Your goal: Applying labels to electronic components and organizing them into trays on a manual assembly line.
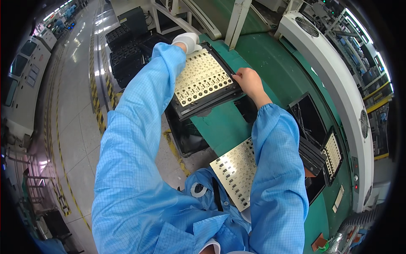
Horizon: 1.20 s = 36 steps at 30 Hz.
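A black rectangular tray (211, 101) lies tilted across the green bench, holding a cream circuit board panel (202, 75) covered in rows of small dark parts. My left hand (189, 41), in a white glove, is curled at the tray's far left corner; its fingertips are partly hidden. At the right edge of the tray, my bare right hand (249, 81) pinches the rim between thumb and fingers. Close to my body, a second cream panel (234, 171) with dark parts rests partly under my right forearm.
Black trays (127, 51) are stacked at the far left beside the bench. Right of my arm sit a black bin (306, 118) and another tray with a panel (333, 153). A white curved machine housing (338, 67) borders the green bench (270, 59) on the right.
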Available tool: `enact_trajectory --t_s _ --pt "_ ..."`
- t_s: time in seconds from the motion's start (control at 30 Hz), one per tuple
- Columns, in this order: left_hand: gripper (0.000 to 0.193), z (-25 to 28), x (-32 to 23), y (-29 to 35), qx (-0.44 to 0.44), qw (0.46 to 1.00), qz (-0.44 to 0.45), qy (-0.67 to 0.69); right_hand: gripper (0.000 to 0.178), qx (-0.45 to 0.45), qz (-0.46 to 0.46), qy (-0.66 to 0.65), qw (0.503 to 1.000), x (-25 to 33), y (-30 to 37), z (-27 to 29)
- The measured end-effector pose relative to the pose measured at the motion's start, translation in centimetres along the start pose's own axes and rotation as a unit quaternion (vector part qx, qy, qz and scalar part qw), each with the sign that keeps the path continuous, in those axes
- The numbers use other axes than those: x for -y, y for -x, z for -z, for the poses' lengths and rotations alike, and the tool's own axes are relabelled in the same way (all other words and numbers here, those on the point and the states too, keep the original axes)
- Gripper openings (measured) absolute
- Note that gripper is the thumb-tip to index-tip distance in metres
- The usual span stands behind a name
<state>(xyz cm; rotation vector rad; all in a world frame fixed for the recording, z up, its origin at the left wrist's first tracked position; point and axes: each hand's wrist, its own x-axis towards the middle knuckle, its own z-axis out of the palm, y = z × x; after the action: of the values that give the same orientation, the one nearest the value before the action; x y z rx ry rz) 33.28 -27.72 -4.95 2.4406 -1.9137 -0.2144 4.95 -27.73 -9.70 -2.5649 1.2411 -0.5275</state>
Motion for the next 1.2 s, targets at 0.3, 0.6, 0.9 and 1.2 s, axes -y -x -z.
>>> enact_trajectory --t_s 0.3,0.6,0.9,1.2 --pt "0.032 0.7 -0.2 -2.3 0.009 0.992 -0.05 -0.116 0.028 0.026 -0.04 -0.046 0.998 -0.4 -0.3 0.1" --pt "0.05 0.2 -1.5 -1.3 -0.085 0.989 -0.089 -0.076 0.045 0.129 -0.101 0.01 0.986 1.6 0.2 2.6" --pt "0.034 0.1 -1.9 -3.1 -0.032 0.986 -0.145 -0.08 0.054 0.097 -0.075 0.043 0.991 2.7 1.4 2.7" --pt "0.033 -0.3 -3.1 -3.1 -0.033 0.963 -0.169 -0.206 0.038 0.06 -0.065 0.051 0.995 2.3 1.3 2.3"
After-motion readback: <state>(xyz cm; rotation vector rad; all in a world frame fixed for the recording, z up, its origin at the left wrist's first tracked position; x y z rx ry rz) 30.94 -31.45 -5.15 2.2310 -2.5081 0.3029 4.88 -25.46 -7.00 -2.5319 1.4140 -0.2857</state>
